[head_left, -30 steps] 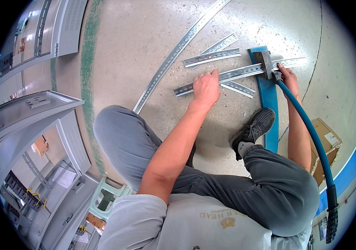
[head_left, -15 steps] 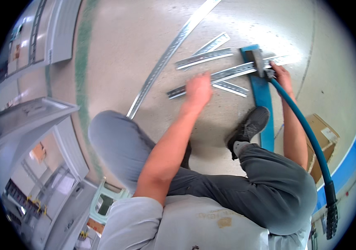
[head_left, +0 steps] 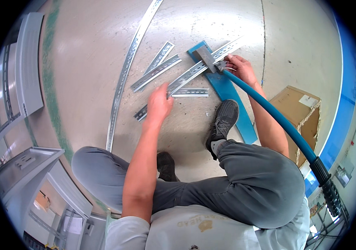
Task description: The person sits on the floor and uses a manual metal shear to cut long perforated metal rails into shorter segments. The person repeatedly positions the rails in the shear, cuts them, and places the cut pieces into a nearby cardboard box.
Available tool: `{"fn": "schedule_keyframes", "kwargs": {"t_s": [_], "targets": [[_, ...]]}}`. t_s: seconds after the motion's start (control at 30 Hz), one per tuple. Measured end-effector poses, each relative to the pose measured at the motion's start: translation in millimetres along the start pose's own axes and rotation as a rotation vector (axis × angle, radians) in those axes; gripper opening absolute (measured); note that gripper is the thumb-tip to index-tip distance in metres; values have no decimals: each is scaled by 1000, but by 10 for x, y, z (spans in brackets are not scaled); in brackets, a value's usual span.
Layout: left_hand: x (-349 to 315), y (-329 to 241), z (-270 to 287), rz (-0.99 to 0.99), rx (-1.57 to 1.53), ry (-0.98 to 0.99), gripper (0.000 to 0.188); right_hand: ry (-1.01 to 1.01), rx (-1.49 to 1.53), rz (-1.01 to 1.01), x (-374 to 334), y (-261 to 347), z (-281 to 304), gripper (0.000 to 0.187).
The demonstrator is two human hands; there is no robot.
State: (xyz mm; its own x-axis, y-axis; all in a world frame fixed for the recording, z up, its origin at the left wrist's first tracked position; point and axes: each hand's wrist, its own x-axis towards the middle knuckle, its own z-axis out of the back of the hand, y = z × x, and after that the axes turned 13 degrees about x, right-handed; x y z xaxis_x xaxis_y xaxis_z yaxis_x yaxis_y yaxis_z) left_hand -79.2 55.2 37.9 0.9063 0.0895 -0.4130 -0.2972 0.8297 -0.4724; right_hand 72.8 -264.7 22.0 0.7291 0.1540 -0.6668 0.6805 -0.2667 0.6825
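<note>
A slotted metal rail (head_left: pixel 186 77) passes through the grey head (head_left: pixel 205 58) of a rail cutter, which has a flat blue base (head_left: pixel 232 100) and a long blue lever (head_left: pixel 269 106) slanting down to the right. My left hand (head_left: pixel 159 103) is closed around the rail's near-left end. On the far side of the cutter head, my right hand (head_left: pixel 241 68) has its fingers bent at the rail's edge, close to the lever's pivot; its fingertips are partly hidden. A short rail piece (head_left: pixel 190 92) lies on the floor under the held rail, and another dark end sticks out by my left hand.
Two short rail pieces (head_left: pixel 156 72) lie crossed to the left. Beyond them stretches a long rail (head_left: pixel 124 75). An opened cardboard box (head_left: pixel 292 102) stands right, grey metal cabinets (head_left: pixel 28 66) left. My shoe (head_left: pixel 224 118) is beside the blue base.
The view has turned, so the floor things appear further left and rotated. My left hand stays on the rail; my right hand stays by the cutter head. The rail remains in the cutter.
</note>
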Motion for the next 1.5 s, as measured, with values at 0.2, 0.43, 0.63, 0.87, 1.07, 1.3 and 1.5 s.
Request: {"fn": "schedule_keyframes", "kwargs": {"t_s": [0.2, 0.43, 0.63, 0.87, 1.07, 1.3, 1.5], "targets": [[144, -79, -77, -34, 10, -6, 52, -30, 25, -2, -390, 110, 128, 35], [260, -267, -66, -77, 11, 15, 54, -53, 67, 102, -964, 306, 250, 35], [335, -371, -56, -102, -12, 21, 52, -59, 43, 168, -1344, 477, 235, 35], [361, -337, -102, -94, -2, 18, 56, 11, -25, 417, -2051, 970, 191, 47], [342, -307, 6, -55, 14, 43, 54, 328, -265, 489, -3315, 2121, -112, 89], [356, -310, -86, -116, 5, -21, 54, 320, -1160, 35, -4255, 2631, -687, 73], [353, -373, -85, -86, -18, 35, 53, -134, -1285, -171, -4389, 1460, -177, 57]]}}
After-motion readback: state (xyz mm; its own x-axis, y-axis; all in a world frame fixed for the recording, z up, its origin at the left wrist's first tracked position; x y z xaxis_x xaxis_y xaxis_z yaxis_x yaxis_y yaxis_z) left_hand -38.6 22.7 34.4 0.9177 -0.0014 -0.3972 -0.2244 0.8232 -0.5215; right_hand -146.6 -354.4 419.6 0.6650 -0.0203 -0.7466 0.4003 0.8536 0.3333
